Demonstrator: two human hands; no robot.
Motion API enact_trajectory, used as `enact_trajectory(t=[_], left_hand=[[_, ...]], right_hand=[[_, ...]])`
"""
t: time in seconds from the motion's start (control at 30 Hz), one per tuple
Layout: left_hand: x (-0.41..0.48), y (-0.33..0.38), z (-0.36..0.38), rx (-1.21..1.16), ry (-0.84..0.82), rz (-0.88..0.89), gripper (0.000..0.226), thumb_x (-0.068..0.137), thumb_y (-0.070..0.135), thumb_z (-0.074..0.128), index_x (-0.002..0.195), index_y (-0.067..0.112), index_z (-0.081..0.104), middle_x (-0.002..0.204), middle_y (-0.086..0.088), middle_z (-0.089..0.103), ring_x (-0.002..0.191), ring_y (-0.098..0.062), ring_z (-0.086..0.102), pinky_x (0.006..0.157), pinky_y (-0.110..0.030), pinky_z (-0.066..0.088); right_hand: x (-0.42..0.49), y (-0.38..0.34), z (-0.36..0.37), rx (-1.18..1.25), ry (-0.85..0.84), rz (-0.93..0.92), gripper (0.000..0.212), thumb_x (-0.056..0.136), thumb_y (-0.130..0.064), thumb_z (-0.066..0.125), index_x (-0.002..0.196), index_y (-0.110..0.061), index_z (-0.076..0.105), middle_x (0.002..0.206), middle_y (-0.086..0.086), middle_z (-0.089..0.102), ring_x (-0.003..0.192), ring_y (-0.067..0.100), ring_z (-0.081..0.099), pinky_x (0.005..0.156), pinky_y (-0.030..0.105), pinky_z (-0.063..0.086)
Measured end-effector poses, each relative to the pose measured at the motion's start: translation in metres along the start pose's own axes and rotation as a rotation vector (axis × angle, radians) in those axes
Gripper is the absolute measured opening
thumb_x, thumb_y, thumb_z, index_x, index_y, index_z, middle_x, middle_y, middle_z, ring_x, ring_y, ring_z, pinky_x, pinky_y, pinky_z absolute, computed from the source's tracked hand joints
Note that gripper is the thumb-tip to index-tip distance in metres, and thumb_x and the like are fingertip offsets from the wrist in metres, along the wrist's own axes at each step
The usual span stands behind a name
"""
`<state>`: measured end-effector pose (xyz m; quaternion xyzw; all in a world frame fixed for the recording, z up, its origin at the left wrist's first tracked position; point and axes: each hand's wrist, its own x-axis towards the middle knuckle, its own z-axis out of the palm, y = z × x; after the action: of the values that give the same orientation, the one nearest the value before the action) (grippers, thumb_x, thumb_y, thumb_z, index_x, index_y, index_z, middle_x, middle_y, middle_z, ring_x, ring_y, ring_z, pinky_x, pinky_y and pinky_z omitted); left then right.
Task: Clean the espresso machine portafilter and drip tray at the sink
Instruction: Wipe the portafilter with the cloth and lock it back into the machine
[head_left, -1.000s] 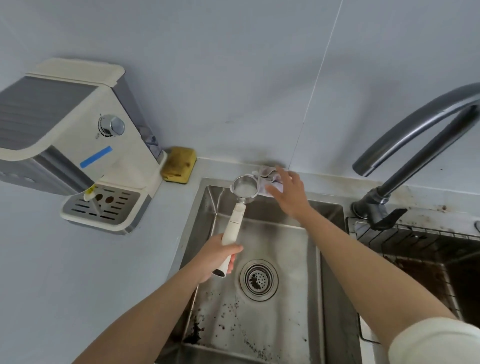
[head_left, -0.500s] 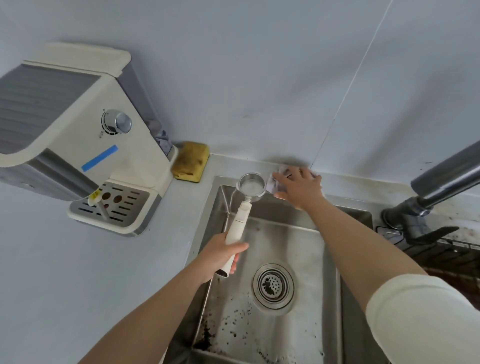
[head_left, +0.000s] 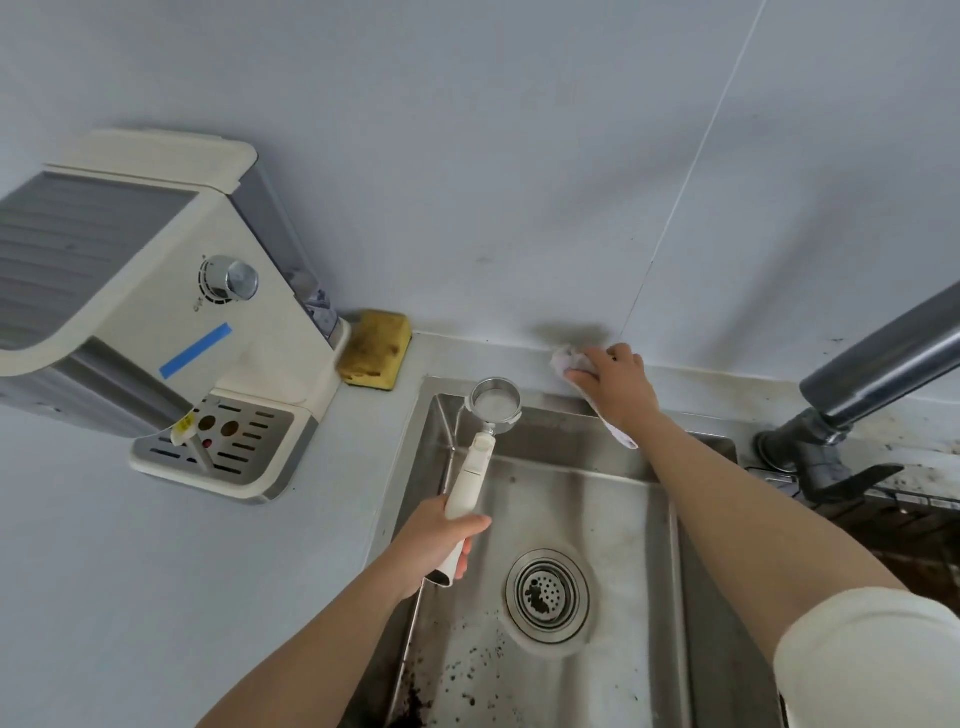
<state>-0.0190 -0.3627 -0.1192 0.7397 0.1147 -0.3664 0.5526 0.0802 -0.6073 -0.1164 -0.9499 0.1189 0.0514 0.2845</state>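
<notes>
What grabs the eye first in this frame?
The left hand grips a cream-handled portafilter over the back left corner of the sink, with its metal basket toward the wall. The right hand holds a white cloth on the ledge behind the sink. Dark coffee grounds speckle the basin's near left, and the espresso machine stands on the counter to the left.

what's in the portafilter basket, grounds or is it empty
Empty, it seems: the portafilter, held over the sink by the left hand, shows pale bare metal inside, no dark grounds.
</notes>
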Motion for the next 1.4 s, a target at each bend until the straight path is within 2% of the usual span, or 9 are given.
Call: enact_trajectory(t=[0.1,0.17,0.33,0.47,0.57,0.7,0.87,1.27,1.4], left_hand=[[-0.004,0.002,0.007,0.01,-0.015,0.005,0.013,0.086,0.016,0.062,0.085,0.011,0.049,0.057,-0.002,0.05,0.038,-0.012,0.046,0.045,-0.024,0.042],[-0.007,0.004,0.012,0.013,-0.03,0.008,0.013,0.086,0.015,0.061,0.084,0.011,0.049,0.057,-0.003,0.049,0.038,-0.012,0.045,0.043,-0.023,0.041],[-0.018,0.008,0.023,0.038,-0.046,0.04,0.014,0.086,0.012,0.061,0.08,0.011,0.048,0.054,-0.002,0.049,0.038,-0.012,0.045,0.043,-0.024,0.041],[-0.029,0.009,0.027,0.09,-0.048,0.085,0.016,0.085,0.011,0.06,0.077,0.011,0.047,0.052,-0.001,0.048,0.036,-0.012,0.043,0.041,-0.022,0.04],[-0.037,0.008,0.027,0.147,-0.045,0.108,0.013,0.085,0.011,0.059,0.08,0.01,0.047,0.054,-0.002,0.048,0.032,-0.009,0.043,0.04,-0.02,0.039],[-0.044,0.005,0.028,0.243,-0.016,0.138,0.009,0.085,0.011,0.057,0.085,0.009,0.048,0.056,-0.002,0.047,0.031,-0.007,0.042,0.042,-0.022,0.04],[-0.052,0.003,0.031,0.349,0.02,0.148,0.009,0.084,0.01,0.054,0.085,0.01,0.046,0.058,0.0,0.048,0.031,-0.006,0.043,0.042,-0.02,0.04],[-0.061,-0.003,0.039,0.308,0.178,0.135,0.016,0.083,0.009,0.054,0.098,0.007,0.047,0.072,-0.001,0.048,0.044,-0.013,0.048,0.044,-0.022,0.041],[-0.064,-0.007,0.038,0.306,0.18,0.149,0.016,0.083,0.01,0.055,0.096,0.007,0.048,0.071,-0.001,0.048,0.045,-0.012,0.048,0.044,-0.023,0.042]], right_hand=[[-0.013,-0.003,-0.012,0.213,0.023,-0.057,0.018,0.09,-0.033,0.054,0.094,-0.017,0.06,0.097,0.013,0.052,0.095,0.026,0.046,0.071,0.025,0.036],[-0.024,-0.011,-0.021,0.254,-0.006,-0.124,0.018,0.09,-0.029,0.054,0.074,-0.023,0.052,0.079,0.008,0.051,0.078,0.022,0.045,0.058,0.02,0.029],[-0.059,-0.042,-0.043,0.198,-0.099,-0.216,0.031,0.089,-0.034,0.053,0.06,-0.033,0.043,0.075,-0.003,0.045,0.072,0.004,0.043,0.062,0.021,0.031],[-0.072,-0.059,-0.052,-0.051,-0.141,-0.238,0.034,0.083,-0.039,0.054,0.053,-0.03,0.04,0.075,-0.004,0.049,0.087,0.014,0.049,0.066,0.026,0.034],[-0.078,-0.069,-0.055,-0.271,-0.145,-0.256,0.029,0.082,-0.037,0.051,0.056,-0.024,0.044,0.084,-0.001,0.046,0.089,0.017,0.048,0.062,0.026,0.032],[-0.087,-0.079,-0.054,-0.66,-0.166,-0.41,0.024,0.087,-0.035,0.047,0.091,-0.018,0.063,0.093,0.0,0.039,0.092,0.018,0.04,0.066,0.028,0.033],[-0.092,-0.083,-0.048,-0.922,-0.149,-0.603,0.022,0.091,-0.029,0.048,0.107,-0.021,0.061,0.114,0.004,0.047,0.101,0.022,0.044,0.065,0.029,0.032],[-0.102,-0.093,-0.039,-0.69,-0.178,-0.34,0.028,0.094,-0.031,0.04,0.11,-0.016,0.059,0.115,0.004,0.044,0.097,0.023,0.044,0.072,0.03,0.034],[-0.107,-0.095,-0.043,-0.576,-0.253,-0.294,0.024,0.089,-0.023,0.041,0.068,-0.018,0.05,0.075,-0.004,0.041,0.085,0.02,0.046,0.065,0.03,0.034]])
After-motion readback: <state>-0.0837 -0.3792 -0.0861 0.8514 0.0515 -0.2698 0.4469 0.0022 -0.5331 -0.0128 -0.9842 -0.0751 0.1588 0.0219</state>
